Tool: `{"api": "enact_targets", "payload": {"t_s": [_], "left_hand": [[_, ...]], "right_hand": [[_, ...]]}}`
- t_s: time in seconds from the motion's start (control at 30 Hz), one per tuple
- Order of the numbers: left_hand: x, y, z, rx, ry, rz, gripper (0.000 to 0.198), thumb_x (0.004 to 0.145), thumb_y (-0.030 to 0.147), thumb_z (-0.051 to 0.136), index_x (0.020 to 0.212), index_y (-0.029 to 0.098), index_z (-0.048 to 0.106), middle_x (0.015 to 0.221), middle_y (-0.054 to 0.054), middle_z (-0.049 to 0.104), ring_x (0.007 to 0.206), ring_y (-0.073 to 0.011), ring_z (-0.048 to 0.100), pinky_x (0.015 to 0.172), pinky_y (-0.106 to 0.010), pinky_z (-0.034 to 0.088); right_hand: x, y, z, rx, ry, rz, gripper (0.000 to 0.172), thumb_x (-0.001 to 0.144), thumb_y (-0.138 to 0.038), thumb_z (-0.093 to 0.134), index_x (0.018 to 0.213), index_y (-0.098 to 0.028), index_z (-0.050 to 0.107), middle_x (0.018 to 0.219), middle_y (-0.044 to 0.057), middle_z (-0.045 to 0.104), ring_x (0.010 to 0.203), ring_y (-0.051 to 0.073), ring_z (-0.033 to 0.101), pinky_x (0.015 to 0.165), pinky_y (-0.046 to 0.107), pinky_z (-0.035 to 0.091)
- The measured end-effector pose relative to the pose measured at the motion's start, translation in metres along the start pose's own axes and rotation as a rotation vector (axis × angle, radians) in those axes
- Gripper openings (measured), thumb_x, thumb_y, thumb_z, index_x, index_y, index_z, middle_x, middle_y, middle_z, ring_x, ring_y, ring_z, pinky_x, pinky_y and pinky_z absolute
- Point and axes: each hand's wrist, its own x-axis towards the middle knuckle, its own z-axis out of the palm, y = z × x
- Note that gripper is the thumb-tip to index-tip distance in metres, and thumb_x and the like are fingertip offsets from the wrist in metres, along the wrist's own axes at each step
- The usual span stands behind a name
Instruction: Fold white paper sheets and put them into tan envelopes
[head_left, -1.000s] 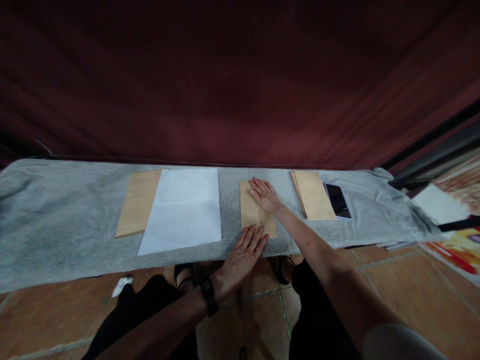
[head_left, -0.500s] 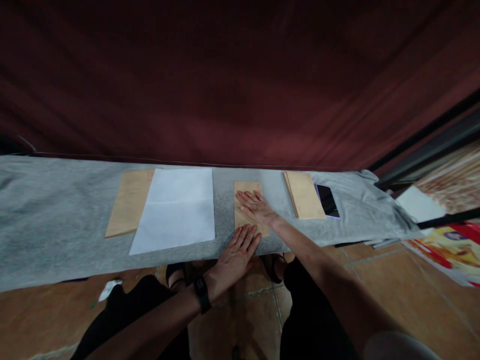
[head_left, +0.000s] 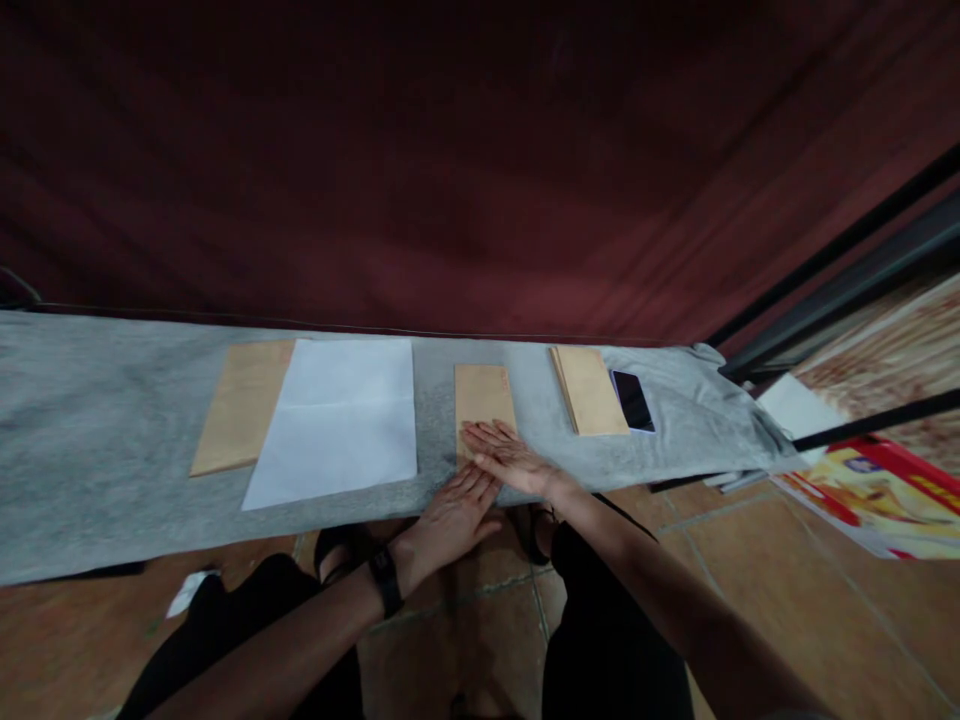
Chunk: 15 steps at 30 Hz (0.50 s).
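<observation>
A brown paper envelope [head_left: 484,392] lies flat on the grey cloth in front of me, its near part covered by my hands. My right hand [head_left: 506,458] rests flat on the envelope, fingers stretched out, nothing held. My left hand [head_left: 459,508], with a dark band on its wrist, lies flat at the envelope's near end, and its fingertips meet or slip under the right hand. Left of the envelope are white paper sheets [head_left: 345,420] with a crease across them. To the right sits a small stack of brown envelopes [head_left: 594,392].
More brown envelopes [head_left: 244,405] lie partly under the white sheets. A phone [head_left: 634,402] rests beside the right stack. The grey cloth [head_left: 112,430] covers a narrow surface against a dark red curtain [head_left: 480,200]. A colourful box [head_left: 885,495] and dark bars stand at the right.
My right hand has slid toward me down the envelope, baring its far part, and now meets my left hand. The whole view has shifted slightly.
</observation>
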Motion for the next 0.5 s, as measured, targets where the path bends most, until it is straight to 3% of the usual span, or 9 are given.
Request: {"api": "enact_targets", "payload": {"t_s": [0.3,0.5], "left_hand": [[-0.005,0.000,-0.004,0.003,-0.006,0.048,0.057,0.092,0.039,0.062,0.141,0.013,0.048,0.150,-0.018,0.050,0.142,-0.0300,0.044,0.117,-0.045,0.036],[-0.002,0.001,-0.009,0.018,-0.008,0.059,0.065,0.094,0.034,0.061,0.151,0.014,0.036,0.159,-0.015,0.039,0.148,-0.0267,0.035,0.119,-0.042,0.033]], "right_hand": [[-0.024,-0.007,0.013,0.114,0.096,-0.027,0.054,0.108,-0.049,0.018,0.154,-0.029,0.037,0.161,0.000,0.035,0.151,0.013,0.027,0.127,0.041,0.017],[0.001,0.022,0.007,-0.098,0.144,0.106,0.060,0.107,-0.049,0.015,0.159,-0.020,0.024,0.166,0.006,0.020,0.154,0.017,0.016,0.127,0.043,0.014]]}}
